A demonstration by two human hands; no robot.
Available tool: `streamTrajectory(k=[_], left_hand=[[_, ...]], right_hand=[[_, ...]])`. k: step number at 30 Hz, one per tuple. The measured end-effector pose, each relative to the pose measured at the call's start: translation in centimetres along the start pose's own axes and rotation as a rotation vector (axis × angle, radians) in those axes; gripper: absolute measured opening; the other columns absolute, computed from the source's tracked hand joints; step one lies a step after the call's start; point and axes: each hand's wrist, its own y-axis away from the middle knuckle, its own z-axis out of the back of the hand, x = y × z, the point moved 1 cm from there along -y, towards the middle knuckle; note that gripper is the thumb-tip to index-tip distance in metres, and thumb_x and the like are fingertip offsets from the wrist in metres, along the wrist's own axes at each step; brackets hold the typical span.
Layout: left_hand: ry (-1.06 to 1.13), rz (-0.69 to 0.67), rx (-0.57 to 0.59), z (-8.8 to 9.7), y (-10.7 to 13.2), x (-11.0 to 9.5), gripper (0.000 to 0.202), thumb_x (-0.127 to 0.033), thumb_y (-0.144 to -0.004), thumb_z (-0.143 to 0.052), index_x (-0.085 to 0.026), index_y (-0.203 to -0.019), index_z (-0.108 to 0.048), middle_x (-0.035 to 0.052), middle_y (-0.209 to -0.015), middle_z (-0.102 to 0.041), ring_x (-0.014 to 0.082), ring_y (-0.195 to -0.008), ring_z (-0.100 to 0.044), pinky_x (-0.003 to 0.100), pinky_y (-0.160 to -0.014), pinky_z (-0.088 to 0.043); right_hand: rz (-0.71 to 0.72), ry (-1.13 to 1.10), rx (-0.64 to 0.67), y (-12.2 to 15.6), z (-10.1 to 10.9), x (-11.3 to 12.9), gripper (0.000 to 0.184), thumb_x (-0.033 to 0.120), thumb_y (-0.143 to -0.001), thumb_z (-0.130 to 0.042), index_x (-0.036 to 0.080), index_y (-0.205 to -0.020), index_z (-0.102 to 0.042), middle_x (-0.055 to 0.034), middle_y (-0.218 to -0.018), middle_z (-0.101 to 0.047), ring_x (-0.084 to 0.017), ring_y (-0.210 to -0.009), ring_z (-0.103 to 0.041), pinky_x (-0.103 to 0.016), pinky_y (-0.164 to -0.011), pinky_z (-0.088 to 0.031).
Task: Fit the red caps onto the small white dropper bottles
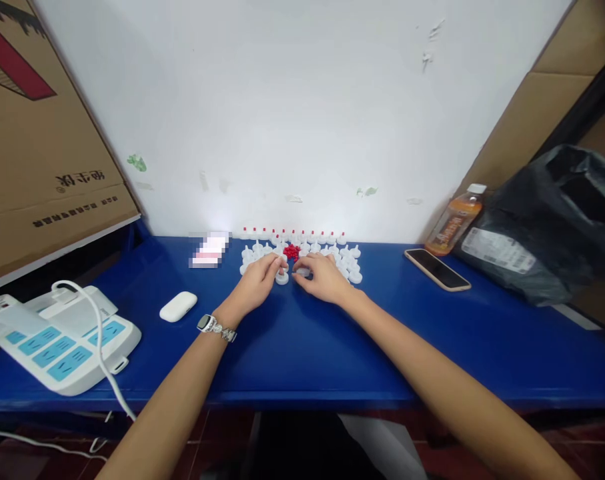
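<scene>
"Hands? What's each one doing?"

"L hand point(256, 279): fingertips pinched at the top of a white cap point(281, 279), mid-table, right in front of the person. R hand point(323, 277): fingers curled w/ thumb apart, over another white pc point(304, 272). Can't tell from here if it's gripped."

"And right around them?"

"Small heap of red bits point(292, 252) just behind, btw the hands. Spouted caps point(355, 275) bunched L & R of it, partly hidden by the hands. Behind those, a row of red-tipped caps point(293, 237) along the wall point(292, 120)."

"Further out?"

"L side: a pixelated item point(209, 251), then a white case point(179, 307), then a power strip point(62, 343) w/ a white cable point(101, 333) over the table edge. Silver watch point(217, 327) on the L wrist. R side: phone point(437, 269) flat on the blue table point(292, 360), bottle point(452, 223) upright-ish behind it, amber drink, white lid. Dark plastic bag point(547, 220) next to that, w/ a label."

"Far L?"

"Cardboard box point(47, 153), printed."
</scene>
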Motion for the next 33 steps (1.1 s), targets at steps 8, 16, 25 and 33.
streamTrajectory(k=[8, 16, 25, 33], left_hand=[[-0.079, 0.098, 0.09, -0.6, 0.5, -0.1, 0.022, -0.034, -0.094, -0.047, -0.02, -0.108, -0.056, -0.0007, -0.083, -0.061, 0.0116, -0.058, -0.047, 0.027, -0.06, -0.039], [-0.047, 0.087, 0.091, -0.9, 0.6, 0.1, 0.031, -0.039, -0.095, -0.047, -0.02, -0.118, -0.055, -0.0025, -0.072, -0.054, 0.0122, -0.055, -0.045, 0.026, -0.056, -0.036], [-0.01, 0.058, 0.127, -0.8, 0.5, -0.8, 0.049, -0.054, -0.095, -0.046, -0.018, -0.129, -0.055, -0.0052, -0.06, -0.048, 0.0132, -0.051, -0.043, 0.025, -0.053, -0.035], [-0.042, 0.07, 0.146, -1.3, 0.6, -1.4, 0.047, -0.054, -0.097, -0.043, -0.019, -0.126, -0.055, -0.0033, -0.064, -0.053, 0.0136, -0.053, -0.048, 0.025, -0.053, -0.037]], right_hand=[[-0.112, 0.009, -0.095, -3.1, 1.1, -1.7, 0.017, 0.026, -0.088, -0.055, 0.02, -0.087, -0.071, -0.0039, -0.09, -0.072, -0.02, -0.086, -0.062, -0.033, -0.081, -0.035], [-0.023, 0.157, 0.122, -2.9, 0.5, -3.4, 0.017, 0.026, -0.08, -0.065, 0.023, -0.092, -0.076, -0.0035, -0.086, -0.074, -0.025, -0.097, -0.059, -0.039, -0.09, -0.029], [0.039, 0.168, 0.118, -2.1, 0.4, -2.7, 0.012, 0.017, -0.083, -0.062, 0.019, -0.079, -0.074, -0.0051, -0.083, -0.074, -0.022, -0.088, -0.061, -0.039, -0.091, -0.028], [-0.091, -0.48, -0.247, -1.1, 1.2, -0.8, 0.017, 0.027, -0.085, -0.061, 0.018, -0.094, -0.072, -0.004, -0.087, -0.074, -0.016, -0.077, -0.064, -0.03, -0.076, -0.045]])
